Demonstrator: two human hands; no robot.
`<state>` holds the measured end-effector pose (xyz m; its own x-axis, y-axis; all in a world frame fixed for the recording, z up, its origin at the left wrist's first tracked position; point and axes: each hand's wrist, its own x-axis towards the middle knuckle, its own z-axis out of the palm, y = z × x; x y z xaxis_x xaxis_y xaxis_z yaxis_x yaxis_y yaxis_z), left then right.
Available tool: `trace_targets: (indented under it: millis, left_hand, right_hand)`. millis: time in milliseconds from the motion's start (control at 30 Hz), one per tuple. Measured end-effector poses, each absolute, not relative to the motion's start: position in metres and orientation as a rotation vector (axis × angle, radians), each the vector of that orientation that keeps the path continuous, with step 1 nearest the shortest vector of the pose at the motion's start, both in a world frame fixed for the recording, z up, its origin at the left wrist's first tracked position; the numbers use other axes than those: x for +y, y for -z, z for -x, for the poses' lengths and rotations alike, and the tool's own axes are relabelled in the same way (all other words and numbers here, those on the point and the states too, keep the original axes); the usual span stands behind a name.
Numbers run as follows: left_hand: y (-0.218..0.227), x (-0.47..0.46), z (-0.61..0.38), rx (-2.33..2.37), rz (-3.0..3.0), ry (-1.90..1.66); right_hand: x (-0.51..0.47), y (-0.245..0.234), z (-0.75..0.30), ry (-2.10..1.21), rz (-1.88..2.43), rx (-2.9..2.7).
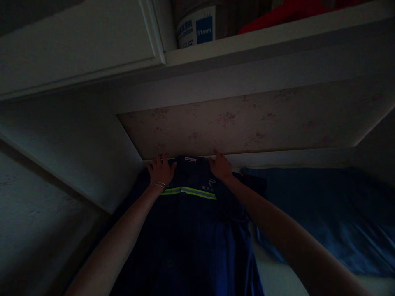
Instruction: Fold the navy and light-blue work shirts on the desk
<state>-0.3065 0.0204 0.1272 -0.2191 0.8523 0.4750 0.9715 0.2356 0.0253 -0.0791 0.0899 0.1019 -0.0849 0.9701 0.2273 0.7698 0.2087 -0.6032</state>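
A dark navy work jacket (191, 230) lies spread out, its collar with a small label (190, 159) toward the wall. A yellow-green reflective stripe (199, 192) crosses its chest, with a pale logo above it on the right. My left hand (161, 170), with a bracelet at the wrist, rests with fingers spread on the shoulder left of the collar. On the other shoulder lies my right hand (220, 166), its thumb apart from the fingers. Both hands touch the cloth near its top edge. The lower part of the jacket is very dark.
A blue cloth (311, 205) lies to the right on a pale surface (277, 275). Behind is a flower-patterned back panel (210, 123). Overhead, a shelf (262, 49) holds a labelled container (193, 28) and red material (284, 14). A white cabinet door (83, 45) hangs upper left.
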Motion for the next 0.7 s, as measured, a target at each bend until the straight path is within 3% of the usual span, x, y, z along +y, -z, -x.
trace_targets:
  millis: [133, 267, 500, 700]
  left_hand:
    - [-0.079, -0.022, 0.295, -1.956, 1.916, 0.313]
    - [-0.048, -0.055, 0.334, -2.121, 1.959, 0.004]
    - [-0.077, -0.088, 0.421, -2.354, 1.585, -0.206]
    - [-0.092, -0.094, 0.349, -2.089, 1.682, -0.126]
  right_hand:
    - [0.033, -0.063, 0.053, -0.366, 1.618, -2.311]
    - [-0.006, -0.032, 0.015, -0.391, 1.600, -2.500]
    - [0.038, -0.041, -0.095, -0.416, 1.949, -1.643]
    - [0.069, -0.031, -0.181, -0.352, 2.103, -1.533]
